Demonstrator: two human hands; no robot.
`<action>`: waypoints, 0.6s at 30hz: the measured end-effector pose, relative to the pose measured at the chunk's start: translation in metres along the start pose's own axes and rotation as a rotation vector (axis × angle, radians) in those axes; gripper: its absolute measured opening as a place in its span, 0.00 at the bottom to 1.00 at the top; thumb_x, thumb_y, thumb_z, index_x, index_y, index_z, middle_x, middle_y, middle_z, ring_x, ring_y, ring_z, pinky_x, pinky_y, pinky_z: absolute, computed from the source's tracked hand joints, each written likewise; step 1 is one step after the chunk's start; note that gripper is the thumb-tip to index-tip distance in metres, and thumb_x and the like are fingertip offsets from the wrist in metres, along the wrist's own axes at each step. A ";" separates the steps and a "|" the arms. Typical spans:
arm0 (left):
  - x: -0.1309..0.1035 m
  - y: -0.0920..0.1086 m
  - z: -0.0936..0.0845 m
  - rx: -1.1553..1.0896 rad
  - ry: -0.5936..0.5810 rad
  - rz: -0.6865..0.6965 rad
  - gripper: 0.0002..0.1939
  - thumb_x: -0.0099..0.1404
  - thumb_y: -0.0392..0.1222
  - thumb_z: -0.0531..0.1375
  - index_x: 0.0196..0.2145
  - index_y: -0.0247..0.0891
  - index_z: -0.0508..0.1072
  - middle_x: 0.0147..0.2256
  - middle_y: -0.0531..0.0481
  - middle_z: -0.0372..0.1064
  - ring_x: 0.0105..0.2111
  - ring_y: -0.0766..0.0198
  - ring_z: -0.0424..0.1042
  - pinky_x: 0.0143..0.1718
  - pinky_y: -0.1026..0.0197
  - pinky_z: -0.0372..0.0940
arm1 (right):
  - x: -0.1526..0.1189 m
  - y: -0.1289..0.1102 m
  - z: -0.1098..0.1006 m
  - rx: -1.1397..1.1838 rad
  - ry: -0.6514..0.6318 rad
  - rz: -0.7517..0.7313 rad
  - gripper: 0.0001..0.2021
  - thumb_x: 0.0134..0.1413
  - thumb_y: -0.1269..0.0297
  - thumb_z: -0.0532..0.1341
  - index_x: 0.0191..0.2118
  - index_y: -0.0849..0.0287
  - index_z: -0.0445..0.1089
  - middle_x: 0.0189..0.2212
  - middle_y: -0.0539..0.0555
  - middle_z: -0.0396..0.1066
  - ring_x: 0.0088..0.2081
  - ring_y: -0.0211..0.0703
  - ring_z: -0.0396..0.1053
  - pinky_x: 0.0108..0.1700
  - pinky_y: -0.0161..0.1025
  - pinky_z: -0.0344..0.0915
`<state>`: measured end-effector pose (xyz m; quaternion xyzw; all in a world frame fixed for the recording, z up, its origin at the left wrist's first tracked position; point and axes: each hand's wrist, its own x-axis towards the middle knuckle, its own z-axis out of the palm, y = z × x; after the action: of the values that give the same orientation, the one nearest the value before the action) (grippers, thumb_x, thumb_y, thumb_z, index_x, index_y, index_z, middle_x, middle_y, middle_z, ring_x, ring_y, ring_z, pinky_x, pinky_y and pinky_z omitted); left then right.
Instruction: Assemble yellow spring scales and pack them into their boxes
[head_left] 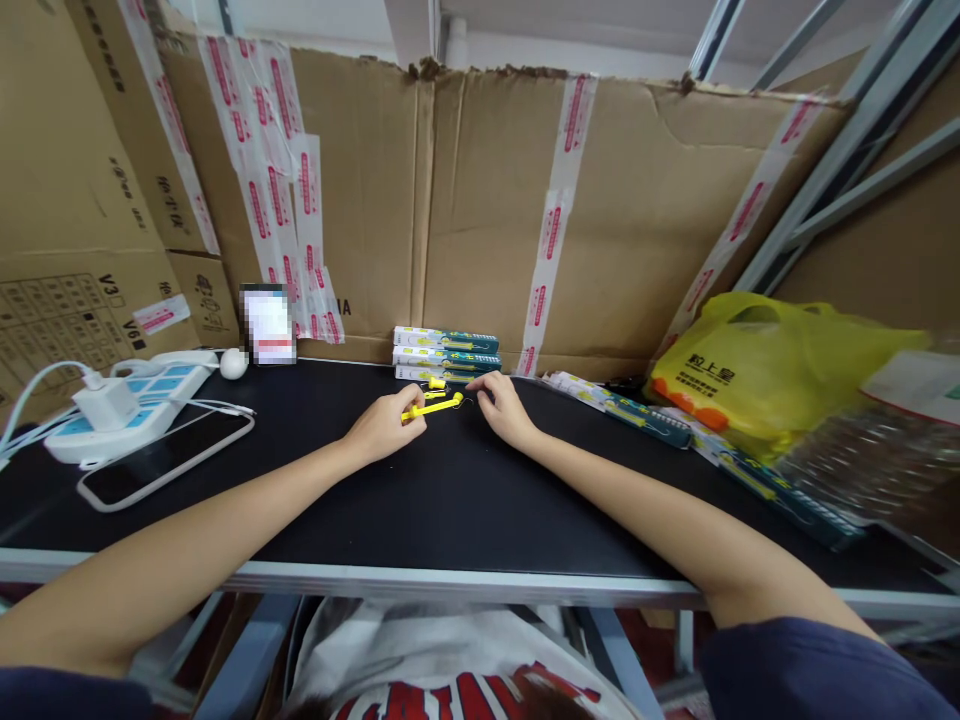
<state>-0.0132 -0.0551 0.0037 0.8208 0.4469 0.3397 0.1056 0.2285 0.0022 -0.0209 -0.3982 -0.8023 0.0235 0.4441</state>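
Observation:
My left hand (pixel 382 425) is closed around the handle end of a slim yellow plastic tool (pixel 436 407), held just over the black tabletop (pixel 450 500). The tool's round tip points right, toward my right hand (pixel 506 408). Beside that tip is a thin dark curved piece, too small to name. My right hand has its index finger stretched out and its thumb bent, with a small gap between them; nothing shows clearly in its fingers. Just behind the tool lie small yellow pieces (pixel 435 385), partly hidden by it.
Several narrow printed boxes (pixel 446 350) are stacked at the back; more boxes (pixel 622 408) lie along the right. A yellow plastic bag (pixel 757 360) stands there too. On the left are a power strip (pixel 142 405), a phone (pixel 169 455), a white ball-shaped object (pixel 233 364) and a pixelated screen (pixel 268 325). Cardboard (pixel 480 200) walls the back.

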 end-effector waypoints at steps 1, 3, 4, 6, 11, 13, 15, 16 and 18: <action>0.000 0.000 0.000 -0.011 0.006 0.003 0.06 0.57 0.37 0.54 0.35 0.39 0.66 0.26 0.57 0.63 0.24 0.67 0.61 0.29 0.65 0.54 | 0.001 0.004 -0.002 -0.048 -0.012 0.001 0.10 0.56 0.74 0.52 0.38 0.59 0.69 0.39 0.57 0.69 0.45 0.49 0.63 0.51 0.47 0.60; 0.001 0.000 -0.001 -0.054 0.015 0.006 0.06 0.56 0.36 0.52 0.33 0.39 0.66 0.27 0.56 0.63 0.27 0.66 0.62 0.31 0.64 0.55 | 0.002 0.010 -0.005 -0.136 -0.046 0.009 0.10 0.55 0.73 0.53 0.38 0.59 0.70 0.40 0.58 0.68 0.45 0.50 0.62 0.51 0.48 0.61; 0.002 -0.001 -0.001 -0.086 0.021 0.000 0.06 0.57 0.37 0.51 0.33 0.38 0.66 0.28 0.55 0.64 0.27 0.66 0.62 0.32 0.63 0.56 | 0.002 0.012 -0.006 -0.168 -0.068 0.007 0.10 0.56 0.73 0.54 0.39 0.59 0.70 0.40 0.58 0.68 0.45 0.50 0.62 0.51 0.48 0.61; 0.003 -0.003 -0.001 -0.165 0.035 -0.032 0.08 0.58 0.38 0.50 0.33 0.38 0.67 0.27 0.54 0.64 0.28 0.66 0.63 0.32 0.63 0.56 | 0.001 0.014 -0.007 -0.206 -0.131 -0.031 0.11 0.57 0.71 0.55 0.44 0.58 0.71 0.43 0.58 0.67 0.46 0.50 0.62 0.52 0.48 0.61; 0.008 -0.012 0.001 -0.343 0.030 -0.166 0.10 0.61 0.41 0.49 0.32 0.37 0.69 0.23 0.56 0.60 0.20 0.69 0.58 0.24 0.66 0.54 | -0.001 0.010 -0.006 -0.256 -0.277 -0.169 0.16 0.62 0.67 0.53 0.54 0.54 0.69 0.52 0.59 0.64 0.53 0.51 0.60 0.56 0.50 0.59; 0.010 -0.015 0.003 -0.388 0.023 -0.181 0.11 0.62 0.46 0.52 0.32 0.37 0.69 0.23 0.57 0.60 0.20 0.70 0.59 0.23 0.66 0.56 | -0.001 0.009 -0.006 -0.268 -0.306 -0.185 0.16 0.63 0.66 0.53 0.54 0.52 0.70 0.55 0.58 0.63 0.55 0.52 0.58 0.56 0.51 0.59; 0.010 -0.018 0.004 -0.400 0.029 -0.147 0.13 0.62 0.50 0.55 0.32 0.37 0.69 0.24 0.55 0.63 0.23 0.68 0.64 0.27 0.65 0.60 | -0.001 0.009 -0.006 -0.276 -0.334 -0.175 0.15 0.63 0.65 0.53 0.52 0.52 0.71 0.56 0.58 0.63 0.55 0.52 0.58 0.56 0.51 0.60; 0.011 -0.018 0.004 -0.393 0.034 -0.122 0.13 0.62 0.51 0.55 0.32 0.37 0.69 0.25 0.54 0.66 0.25 0.67 0.66 0.29 0.65 0.62 | -0.001 0.010 -0.006 -0.276 -0.343 -0.158 0.15 0.63 0.65 0.54 0.51 0.52 0.72 0.55 0.58 0.63 0.55 0.52 0.59 0.55 0.51 0.60; 0.011 -0.019 0.004 -0.346 0.055 -0.074 0.13 0.63 0.50 0.56 0.32 0.37 0.69 0.28 0.52 0.69 0.29 0.65 0.68 0.34 0.63 0.63 | 0.000 0.013 -0.005 -0.261 -0.350 -0.107 0.14 0.62 0.66 0.54 0.49 0.54 0.73 0.51 0.58 0.66 0.52 0.50 0.62 0.54 0.48 0.61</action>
<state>-0.0188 -0.0350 -0.0034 0.7636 0.4145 0.4298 0.2456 0.2403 0.0094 -0.0226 -0.3992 -0.8833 -0.0352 0.2432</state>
